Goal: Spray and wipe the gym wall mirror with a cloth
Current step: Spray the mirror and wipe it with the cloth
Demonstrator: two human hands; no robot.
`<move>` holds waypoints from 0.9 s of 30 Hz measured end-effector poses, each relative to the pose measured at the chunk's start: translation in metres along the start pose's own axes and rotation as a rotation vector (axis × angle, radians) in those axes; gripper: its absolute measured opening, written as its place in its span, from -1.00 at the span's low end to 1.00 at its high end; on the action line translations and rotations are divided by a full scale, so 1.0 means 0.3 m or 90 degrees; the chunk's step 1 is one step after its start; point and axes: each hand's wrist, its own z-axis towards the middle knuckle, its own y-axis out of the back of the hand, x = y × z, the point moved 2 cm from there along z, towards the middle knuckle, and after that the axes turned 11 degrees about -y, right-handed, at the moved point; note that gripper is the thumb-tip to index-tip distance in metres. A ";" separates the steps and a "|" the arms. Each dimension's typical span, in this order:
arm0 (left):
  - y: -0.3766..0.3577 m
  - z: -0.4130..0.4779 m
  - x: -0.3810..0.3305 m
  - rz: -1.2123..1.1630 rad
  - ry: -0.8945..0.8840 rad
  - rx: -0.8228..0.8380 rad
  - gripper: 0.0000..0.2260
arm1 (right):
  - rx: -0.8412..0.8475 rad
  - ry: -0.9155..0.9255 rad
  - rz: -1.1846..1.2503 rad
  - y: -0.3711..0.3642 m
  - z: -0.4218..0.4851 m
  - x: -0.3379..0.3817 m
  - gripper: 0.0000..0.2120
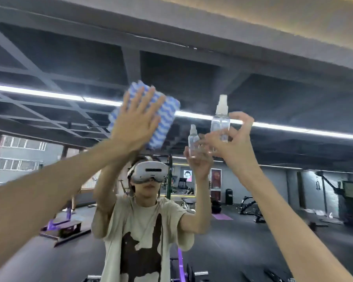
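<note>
Wiping step: left hand point(135, 123), fingers straight, presses cloth point(166, 116) on mirror point(69, 58), frame centre; right hand point(233, 143), fingers curled, grips spray bottle point(220, 125); next likely: firm even sweeps.

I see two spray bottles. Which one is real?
The bigger, higher spray bottle, in the right hand; the smaller one beside it is only its reflection.
</note>
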 end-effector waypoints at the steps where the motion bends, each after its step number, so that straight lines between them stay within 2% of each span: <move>1: 0.024 0.027 0.107 0.021 0.055 -0.009 -0.49 | 0.000 0.021 -0.034 -0.004 -0.003 -0.001 -0.32; 4: 0.090 0.057 0.333 0.037 0.273 -0.019 -0.47 | 0.012 0.014 -0.118 0.009 -0.012 0.002 -0.11; 6: 0.090 0.087 0.331 0.026 0.390 -0.035 -0.47 | 0.005 -0.005 -0.165 0.031 -0.021 0.009 -0.17; 7: 0.075 0.112 0.285 0.024 0.408 -0.042 -0.46 | -0.005 -0.012 -0.165 0.044 -0.020 0.007 -0.22; 8: 0.051 0.139 0.213 0.020 0.374 -0.049 -0.44 | -0.019 -0.016 -0.149 0.062 -0.016 0.001 -0.27; 9: 0.025 0.163 0.118 0.007 0.273 -0.050 -0.42 | -0.040 -0.020 -0.122 0.077 -0.013 -0.005 -0.30; 12: -0.056 0.130 -0.213 0.039 -0.240 0.044 -0.41 | -0.099 -0.020 -0.044 0.133 -0.020 -0.027 -0.33; 13: -0.057 0.101 -0.252 0.041 -0.344 0.092 -0.41 | -0.113 -0.017 -0.037 0.149 -0.027 -0.030 -0.33; 14: -0.051 0.101 -0.242 0.039 -0.395 0.116 -0.42 | -0.117 -0.019 -0.041 0.165 -0.027 -0.041 -0.32; 15: -0.042 0.122 -0.209 0.037 -0.395 0.086 -0.43 | -0.114 -0.027 -0.043 0.179 -0.021 -0.057 -0.29; 16: -0.040 0.163 -0.155 0.043 -0.344 0.055 -0.43 | -0.094 -0.041 -0.037 0.189 -0.014 -0.068 -0.24; 19: -0.016 0.292 0.023 0.040 -0.033 -0.022 -0.41 | -0.065 -0.089 -0.092 0.203 0.006 -0.107 -0.24; 21: -0.027 0.346 0.024 0.037 0.119 -0.010 -0.42 | -0.081 -0.085 -0.095 0.240 0.001 -0.124 -0.33; 23: -0.032 0.381 -0.048 0.013 0.194 0.005 -0.44 | -0.079 -0.068 -0.102 0.274 -0.008 -0.133 -0.39; 25: -0.057 0.404 -0.156 -0.007 0.127 0.006 -0.41 | -0.082 -0.084 -0.099 0.316 -0.014 -0.138 -0.41; 27: -0.093 0.370 -0.327 -0.028 -0.065 0.014 -0.35 | -0.097 -0.093 -0.060 0.353 -0.017 -0.154 -0.44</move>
